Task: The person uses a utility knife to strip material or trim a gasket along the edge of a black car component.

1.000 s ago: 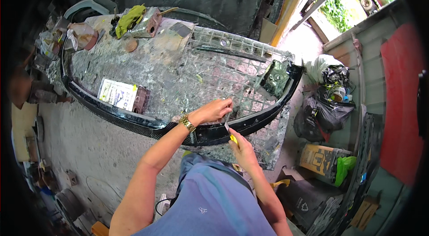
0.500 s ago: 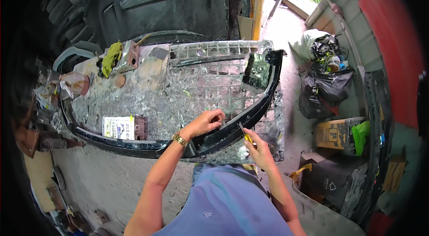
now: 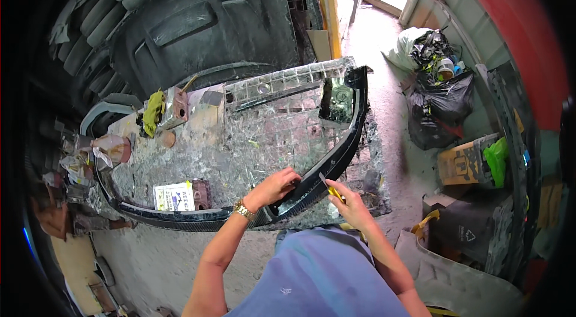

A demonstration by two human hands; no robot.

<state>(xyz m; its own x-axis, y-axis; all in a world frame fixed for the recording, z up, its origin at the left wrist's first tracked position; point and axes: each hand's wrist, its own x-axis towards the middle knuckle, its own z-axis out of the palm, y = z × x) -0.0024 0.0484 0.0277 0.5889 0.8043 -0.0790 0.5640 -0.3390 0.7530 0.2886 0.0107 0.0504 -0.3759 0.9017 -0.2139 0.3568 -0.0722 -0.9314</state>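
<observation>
Here, the right hand [image 3: 354,207] gripped a yellow-handled knife [image 3: 335,193], its blade at the curved black trim [image 3: 307,194], perhaps angled for control; the left hand [image 3: 273,188] curled near the inner edge, its contents hidden. The trim lay along the desk [image 3: 240,158], seemingly for support.

the grip of the right hand [image 3: 353,206] hides part of the knife [image 3: 334,192]. left of that grip, whether the left hand [image 3: 275,188] pinches anything is too small to tell; its wrist [image 3: 255,200] covers part of the curved black strip [image 3: 336,163]. far left, another person [image 3: 54,218] is dark and blurred; below, both forearms [image 3: 211,278] are cut off.
</observation>
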